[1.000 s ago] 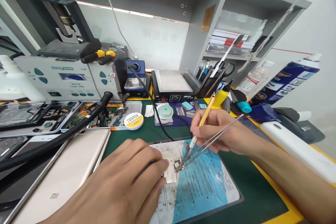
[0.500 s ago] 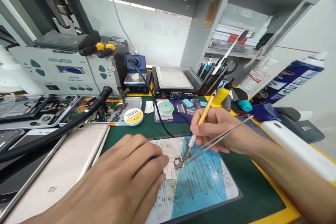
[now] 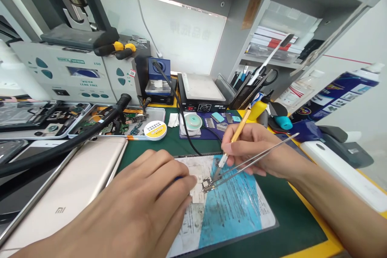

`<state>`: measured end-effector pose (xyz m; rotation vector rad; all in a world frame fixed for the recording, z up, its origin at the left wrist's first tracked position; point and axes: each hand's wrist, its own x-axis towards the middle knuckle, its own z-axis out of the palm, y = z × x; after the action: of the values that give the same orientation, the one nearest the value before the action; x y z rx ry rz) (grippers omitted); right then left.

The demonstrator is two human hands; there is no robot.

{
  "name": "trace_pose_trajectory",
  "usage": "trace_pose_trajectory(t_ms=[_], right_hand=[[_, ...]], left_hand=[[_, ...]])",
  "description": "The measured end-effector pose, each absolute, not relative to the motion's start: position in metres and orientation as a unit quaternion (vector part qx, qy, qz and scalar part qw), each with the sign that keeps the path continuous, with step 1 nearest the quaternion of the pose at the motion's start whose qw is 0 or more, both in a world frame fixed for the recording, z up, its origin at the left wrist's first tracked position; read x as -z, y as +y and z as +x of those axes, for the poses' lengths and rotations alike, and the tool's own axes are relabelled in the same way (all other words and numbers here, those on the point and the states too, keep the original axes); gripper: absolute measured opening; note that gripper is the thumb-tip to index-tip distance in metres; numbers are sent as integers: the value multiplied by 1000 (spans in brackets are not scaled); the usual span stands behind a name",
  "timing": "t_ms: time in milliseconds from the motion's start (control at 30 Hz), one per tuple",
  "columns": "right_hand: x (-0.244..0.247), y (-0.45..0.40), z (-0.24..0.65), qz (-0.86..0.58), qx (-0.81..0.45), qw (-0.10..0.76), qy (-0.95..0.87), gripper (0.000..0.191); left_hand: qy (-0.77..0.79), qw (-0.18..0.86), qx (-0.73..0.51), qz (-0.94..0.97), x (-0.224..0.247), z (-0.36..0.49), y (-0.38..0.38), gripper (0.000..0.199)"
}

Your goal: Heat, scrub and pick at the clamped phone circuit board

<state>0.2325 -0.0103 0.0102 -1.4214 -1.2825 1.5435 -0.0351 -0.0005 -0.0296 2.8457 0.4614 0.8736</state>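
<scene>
In my right hand (image 3: 246, 147) is a craft knife (image 3: 240, 127) with a yellow handle, its blade slanting down to a small circuit board (image 3: 208, 184). Metal tweezers (image 3: 256, 158) stretch from the board across the front of my right wrist; whether any finger holds them, I cannot tell. My left hand (image 3: 154, 189) is closed, knuckles up, with its fingertips beside the board at a pale block (image 3: 198, 197). A bit of blue shows between those fingers, but what they grip is hidden. Beneath lies a stained white and blue sheet (image 3: 236, 217).
A gold phone (image 3: 75, 185) lies at left, under a thick black hose (image 3: 45, 155). Trays of phone parts (image 3: 145, 113) and a round tin (image 3: 155, 130) sit behind. A hot-air station (image 3: 69, 72), a heating plate (image 3: 202, 88) and a spray can (image 3: 335, 92) line the back.
The camera view has shifted slightly. Both hands keep nearly the same places around the board, and the knife tip stays at its edge.
</scene>
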Motion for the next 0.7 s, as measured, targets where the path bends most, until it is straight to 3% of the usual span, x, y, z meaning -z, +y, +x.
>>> trace_pose_trajectory(t_ms=[500,700], right_hand=[[-12,-11,233,-541,-602,338,-481,14],[-12,-11,232,-549,-595,335,-482,14]], left_hand=[[193,92,-255,943,46,-47,-6,10],[199,91,-255,942,46,-48,-7,16]])
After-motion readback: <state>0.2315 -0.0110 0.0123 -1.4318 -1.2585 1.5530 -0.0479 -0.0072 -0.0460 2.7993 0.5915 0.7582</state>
